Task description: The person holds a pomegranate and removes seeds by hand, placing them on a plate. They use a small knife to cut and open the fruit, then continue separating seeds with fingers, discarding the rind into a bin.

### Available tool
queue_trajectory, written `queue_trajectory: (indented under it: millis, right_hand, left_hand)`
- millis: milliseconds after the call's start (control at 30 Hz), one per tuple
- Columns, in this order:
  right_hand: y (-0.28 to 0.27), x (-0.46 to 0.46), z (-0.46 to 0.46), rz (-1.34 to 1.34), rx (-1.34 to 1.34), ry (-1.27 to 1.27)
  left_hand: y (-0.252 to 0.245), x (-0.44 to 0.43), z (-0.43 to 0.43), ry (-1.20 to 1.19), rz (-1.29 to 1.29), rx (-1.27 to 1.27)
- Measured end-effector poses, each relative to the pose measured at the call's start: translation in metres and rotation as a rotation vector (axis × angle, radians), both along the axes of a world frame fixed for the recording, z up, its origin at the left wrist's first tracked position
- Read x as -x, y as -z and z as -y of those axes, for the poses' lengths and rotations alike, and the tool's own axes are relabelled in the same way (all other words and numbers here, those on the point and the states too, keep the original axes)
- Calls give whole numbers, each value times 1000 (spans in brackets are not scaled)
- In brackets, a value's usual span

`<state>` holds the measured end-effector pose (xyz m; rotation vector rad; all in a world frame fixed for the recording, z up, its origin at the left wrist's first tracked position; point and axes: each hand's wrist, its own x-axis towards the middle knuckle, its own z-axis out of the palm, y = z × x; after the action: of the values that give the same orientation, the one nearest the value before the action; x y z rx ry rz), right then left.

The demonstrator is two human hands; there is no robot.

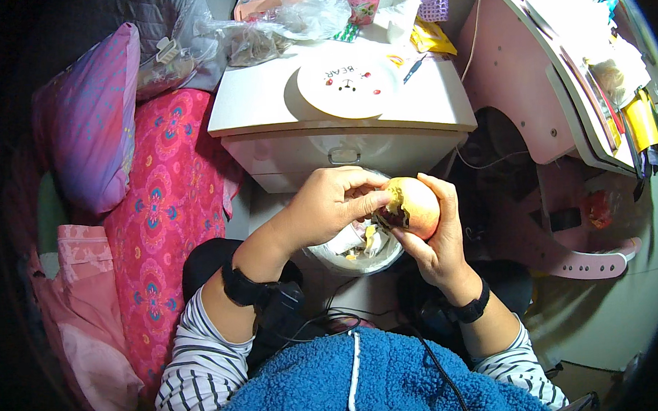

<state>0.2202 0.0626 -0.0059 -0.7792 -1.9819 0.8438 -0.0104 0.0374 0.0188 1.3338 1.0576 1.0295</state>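
My right hand [438,245] cups a pomegranate [421,207] from the right, thumb below and fingers over the top. The fruit's yellowish-red rind is broken open on its left side, and a dark ragged opening shows there. At that torn edge my left hand [337,202] pinches with thumb and fingers; what lies under the fingertips is hidden. Both hands are above a lined waste bin [359,267] that holds pale scraps and peel. Beyond, a white plate [352,102] with a printed bear face bears small red spots, seeds or print, I cannot tell.
The plate stands on a white drawer cabinet [269,106] beside a craft knife [414,69], a paper cup [403,15] and plastic bags [315,19]. A bed with a red patterned cover [164,212] is at left, a pink desk [499,66] at right. Cables [334,315] hang before my lap.
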Motion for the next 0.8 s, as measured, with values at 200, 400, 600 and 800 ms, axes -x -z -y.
queue_trajectory:
  millis: [200, 400, 600, 800]
  right_hand:
    - [-3, 0, 1, 5, -27, 14]
    - [-8, 5, 2, 134, -168, 83]
    - [-3, 9, 3, 109, -112, 37]
    - [-6, 8, 7, -231, 349, -135]
  left_hand:
    - [0, -1, 0, -45, -365, -429]
    - [-2, -13, 15, -238, -631, -379]
    - [-4, -9, 13, -205, -662, -451]
    - [-11, 0, 12, -99, -244, -248]
